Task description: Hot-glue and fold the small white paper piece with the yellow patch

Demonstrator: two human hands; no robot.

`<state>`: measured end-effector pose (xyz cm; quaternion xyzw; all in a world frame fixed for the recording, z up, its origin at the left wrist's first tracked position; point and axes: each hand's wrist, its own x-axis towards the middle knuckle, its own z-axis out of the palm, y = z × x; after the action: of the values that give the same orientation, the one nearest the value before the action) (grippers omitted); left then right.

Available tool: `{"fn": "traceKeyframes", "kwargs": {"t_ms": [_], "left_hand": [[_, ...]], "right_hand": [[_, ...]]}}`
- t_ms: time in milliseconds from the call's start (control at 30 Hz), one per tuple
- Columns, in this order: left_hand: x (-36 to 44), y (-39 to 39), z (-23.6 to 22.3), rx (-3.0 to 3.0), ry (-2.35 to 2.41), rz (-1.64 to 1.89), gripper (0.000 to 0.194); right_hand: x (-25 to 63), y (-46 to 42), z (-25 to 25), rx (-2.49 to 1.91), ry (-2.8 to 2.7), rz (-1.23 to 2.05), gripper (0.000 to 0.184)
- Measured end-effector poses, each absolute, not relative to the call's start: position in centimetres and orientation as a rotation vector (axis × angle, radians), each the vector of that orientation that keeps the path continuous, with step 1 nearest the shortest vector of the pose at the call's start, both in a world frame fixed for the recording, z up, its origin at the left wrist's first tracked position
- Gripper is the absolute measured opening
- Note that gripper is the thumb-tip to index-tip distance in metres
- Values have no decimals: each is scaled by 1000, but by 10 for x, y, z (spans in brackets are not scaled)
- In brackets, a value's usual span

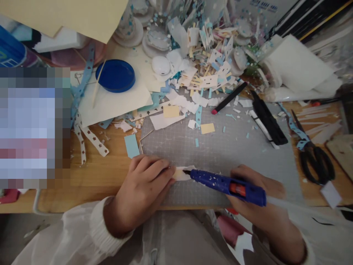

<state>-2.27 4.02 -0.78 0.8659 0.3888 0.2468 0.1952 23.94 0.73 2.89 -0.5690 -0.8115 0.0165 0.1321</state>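
Observation:
My right hand (257,191) is closed around a blue hot glue gun (220,184), with a pale glue stick trailing from its back end. The gun's dark nozzle touches, or hovers just over, a small white and cream paper strip (179,174); which of these, I cannot tell. Closed fingers of my left hand (150,176) pinch the strip's left end and cover part of it. Under both hands lies a grey cutting mat (176,193) near the table's front edge. A light blue paper rectangle (131,146) rests just beyond my left knuckles.
Paper scraps and small folded paper pieces (209,70) are heaped at the back. A blue lid (116,75) sits back left. A dark pen (230,97), a black cutter (268,121) and black-handled scissors (317,162) lie to the right. Cream paper squares (207,128) dot the mat.

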Motion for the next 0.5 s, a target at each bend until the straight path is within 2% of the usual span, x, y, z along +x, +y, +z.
{"fn": "traceKeyframes", "kwargs": {"t_ms": [500], "left_hand": [[-23,41,-7,2438,1103,727,14]], "right_hand": [[236,11,30,-1658,-2386,1,7]]}}
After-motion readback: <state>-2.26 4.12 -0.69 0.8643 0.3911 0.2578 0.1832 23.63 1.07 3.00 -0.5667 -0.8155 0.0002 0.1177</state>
